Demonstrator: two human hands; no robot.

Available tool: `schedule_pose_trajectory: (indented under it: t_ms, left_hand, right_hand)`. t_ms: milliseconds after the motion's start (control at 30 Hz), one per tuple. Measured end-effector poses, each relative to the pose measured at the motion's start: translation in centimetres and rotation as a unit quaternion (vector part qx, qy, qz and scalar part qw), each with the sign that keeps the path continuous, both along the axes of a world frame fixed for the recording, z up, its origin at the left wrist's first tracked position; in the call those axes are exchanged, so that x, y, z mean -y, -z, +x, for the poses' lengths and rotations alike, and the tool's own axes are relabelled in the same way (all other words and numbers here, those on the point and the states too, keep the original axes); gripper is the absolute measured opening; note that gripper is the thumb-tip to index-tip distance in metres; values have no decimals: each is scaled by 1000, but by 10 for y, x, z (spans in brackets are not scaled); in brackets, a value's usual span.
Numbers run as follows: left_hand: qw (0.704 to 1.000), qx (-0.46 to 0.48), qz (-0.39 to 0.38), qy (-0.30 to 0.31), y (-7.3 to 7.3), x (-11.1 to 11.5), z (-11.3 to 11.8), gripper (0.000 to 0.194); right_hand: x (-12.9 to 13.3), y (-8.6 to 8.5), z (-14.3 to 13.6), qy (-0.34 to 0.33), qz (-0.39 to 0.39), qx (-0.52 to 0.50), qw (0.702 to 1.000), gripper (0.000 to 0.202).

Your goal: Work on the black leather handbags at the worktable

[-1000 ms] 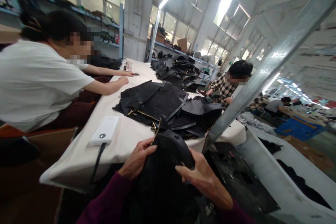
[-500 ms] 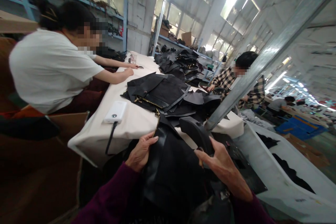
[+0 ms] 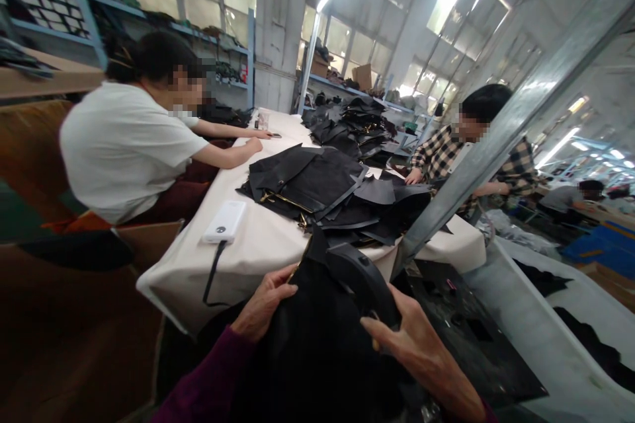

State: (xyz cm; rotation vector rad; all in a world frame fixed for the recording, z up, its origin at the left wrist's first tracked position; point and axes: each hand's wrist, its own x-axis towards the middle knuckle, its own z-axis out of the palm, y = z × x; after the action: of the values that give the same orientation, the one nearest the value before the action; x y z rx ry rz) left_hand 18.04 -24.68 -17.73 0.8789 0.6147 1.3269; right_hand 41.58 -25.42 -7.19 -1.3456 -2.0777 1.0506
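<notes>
My left hand point(image 3: 266, 301) pinches the left edge of a black bag panel point(image 3: 317, 337), where a gold zipper runs along the rim. The panel hangs over my lap, in front of the table's near edge. My right hand point(image 3: 409, 330) is closed round a curved black piece point(image 3: 364, 271), thumb on the near side and fingers behind it. This piece has a small round fitting near its upper end and lies against the panel's right side. My right fingertips are mostly hidden. Just beyond, a pile of black panels point(image 3: 317, 178) with gold zippers lies on the table.
A cloth-covered table point(image 3: 268, 231) holds a white power bank point(image 3: 224, 221) with a black cable. A metal post point(image 3: 476, 152) slants up at right. Beside it are a dark board point(image 3: 476, 330) and a white bin point(image 3: 560, 317). Co-workers sit left and far right.
The curved piece has tilted and now overlaps the panel's upper part more. My left hand has moved slightly lower. The view has turned a little, shifting the surroundings right and down.
</notes>
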Motion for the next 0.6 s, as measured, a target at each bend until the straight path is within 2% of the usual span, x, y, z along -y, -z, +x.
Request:
schedule_pose_trajectory:
  t_ms: [100, 233, 433, 600]
  left_hand:
    - [999, -39, 11, 6, 4, -5, -9, 50]
    - [998, -64, 16, 13, 4, -9, -14, 50]
    - [989, -129, 55, 52, -9, -9, -7, 48]
    - [975, -212, 60, 21, -12, -9, -4, 39]
  right_hand:
    - [-10, -4, 16, -17, 0, 16, 1000, 19]
    - [-19, -3, 24, -85, -30, 24, 996, 22]
    - [-24, -4, 16, -155, -37, 47, 986, 25]
    - [-33, -1, 10, -162, 14, 55, 985, 27]
